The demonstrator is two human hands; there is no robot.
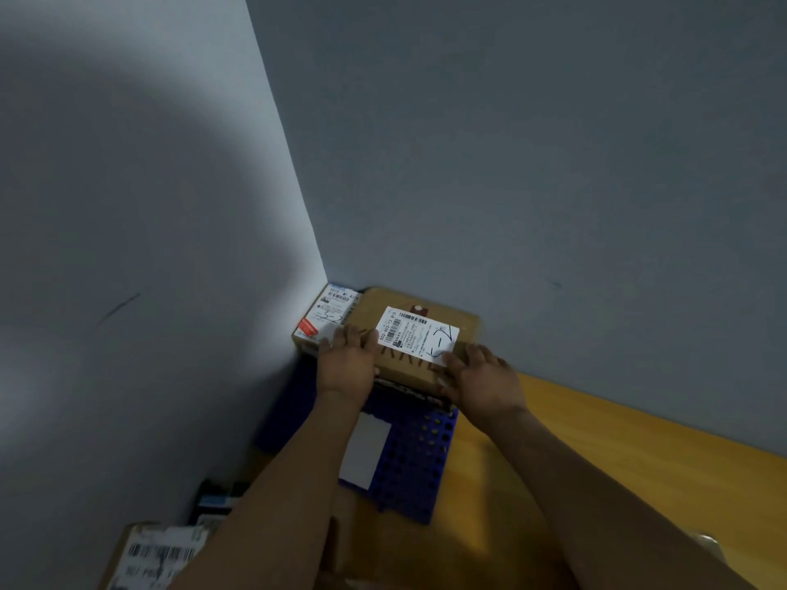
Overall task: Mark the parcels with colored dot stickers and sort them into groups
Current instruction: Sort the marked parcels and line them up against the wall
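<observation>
Room corner: left hand (347, 361) and right hand (483, 383) press flat, fingers outstretched, on a brown parcel (466, 323) atop a blue crate (409, 466). Its white label (419, 334) carries barcodes and black handwriting, possibly "5-2".

1. We cannot read the fine print on the brown parcel's (370, 310) label (415, 332); it is too small.
2. Our left hand (347, 364) hides the smaller parcel's (326, 319) near corner.
3. Our forearms (298, 483) cover much of the blue crate (409, 462).
4. The bottom edge cuts off a blurred labelled parcel (149, 555).
5. A dark item (215, 498) sits half hidden behind the left forearm; we cannot identify it.
</observation>
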